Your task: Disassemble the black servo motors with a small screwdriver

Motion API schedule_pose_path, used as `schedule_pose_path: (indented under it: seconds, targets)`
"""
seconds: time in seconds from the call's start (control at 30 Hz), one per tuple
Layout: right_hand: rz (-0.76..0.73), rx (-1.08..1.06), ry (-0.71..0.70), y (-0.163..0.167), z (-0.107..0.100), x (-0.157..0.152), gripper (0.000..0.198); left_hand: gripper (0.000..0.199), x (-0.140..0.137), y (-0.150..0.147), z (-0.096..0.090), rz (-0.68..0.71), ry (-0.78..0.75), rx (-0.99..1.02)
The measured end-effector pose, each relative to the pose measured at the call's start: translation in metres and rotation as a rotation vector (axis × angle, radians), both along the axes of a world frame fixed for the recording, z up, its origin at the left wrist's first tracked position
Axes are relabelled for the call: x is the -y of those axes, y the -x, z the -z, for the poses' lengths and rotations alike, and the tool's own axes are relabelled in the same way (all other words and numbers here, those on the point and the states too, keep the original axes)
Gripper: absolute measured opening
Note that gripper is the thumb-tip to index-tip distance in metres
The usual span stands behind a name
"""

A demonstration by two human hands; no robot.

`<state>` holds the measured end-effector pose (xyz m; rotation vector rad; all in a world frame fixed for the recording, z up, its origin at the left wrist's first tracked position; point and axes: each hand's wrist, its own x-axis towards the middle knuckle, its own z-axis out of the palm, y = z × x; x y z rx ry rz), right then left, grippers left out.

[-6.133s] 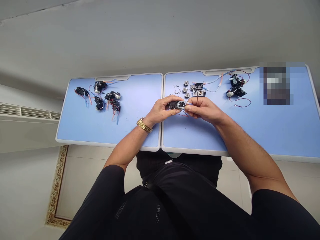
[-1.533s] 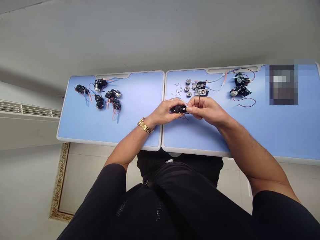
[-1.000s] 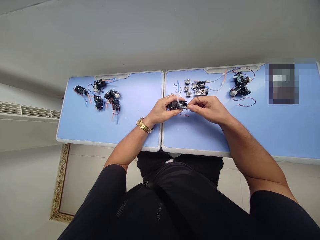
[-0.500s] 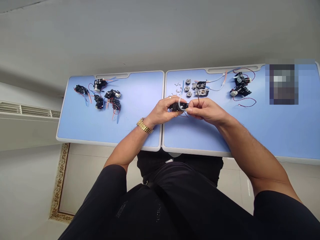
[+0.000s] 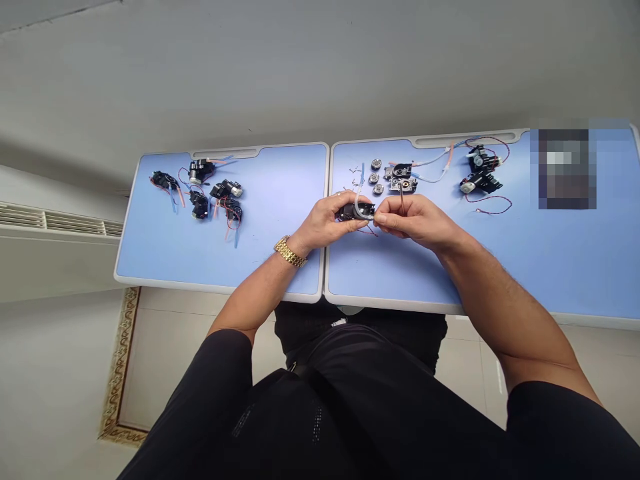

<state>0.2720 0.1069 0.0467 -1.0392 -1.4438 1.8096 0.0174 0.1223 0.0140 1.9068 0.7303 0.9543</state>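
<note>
My left hand [image 5: 327, 221] is closed around a small black motor housing [image 5: 349, 212] just right of the seam between the tables. A pale flexible tube [image 5: 357, 200] bends in a U along the housing's open side. My right hand [image 5: 415, 220] pinches at the right end of this tube with thumb and forefinger, close against the housing; the fingertips hide the tube's end. A thin dark rod [image 5: 402, 198] sticks up from among my right fingers, its kind unclear. Red wire [image 5: 371, 232] hangs below the housing.
Beyond my hands lie three round metallic parts [image 5: 374, 178], opened black housings [image 5: 401, 179] with tubes, and several tiny screws [image 5: 355, 181]. Black motor units [image 5: 481, 181] with red wires rest at right. Several more units [image 5: 200, 203] lie on the left table [image 5: 270, 200].
The housing has turned slightly in my left hand, showing more of its open side. The tube has shifted a little left, and my right hand and the rod slightly right.
</note>
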Motion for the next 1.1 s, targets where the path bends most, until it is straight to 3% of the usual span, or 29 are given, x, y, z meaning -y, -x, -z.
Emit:
schedule_pose_path:
  seconds: [0.17,0.4,0.63,0.87,1.1]
  targets:
    - [0.007,-0.016,0.016,0.0011,0.0007,0.0007,0.054,0.039,0.0009,-0.0008,-0.0018,-0.019,-0.014,0.004]
    - [0.042,-0.040,-0.071,0.0065,0.0005,0.0028,0.055,0.046,0.0018,-0.0013,-0.0019,-0.028,0.153,0.054]
    - [0.029,-0.063,0.033,0.0058,0.0042,0.0019,0.053,0.040,-0.0010,-0.0010,-0.0009,-0.029,-0.008,0.037]
    - [0.047,0.000,-0.079,0.0070,0.0009,0.0025,0.058,0.046,0.0009,-0.0012,-0.0016,-0.022,0.131,0.040]
    - [0.041,-0.083,0.012,0.0096,0.0034,0.0026,0.056,0.043,-0.0004,-0.0015,-0.0011,-0.030,0.065,0.041]
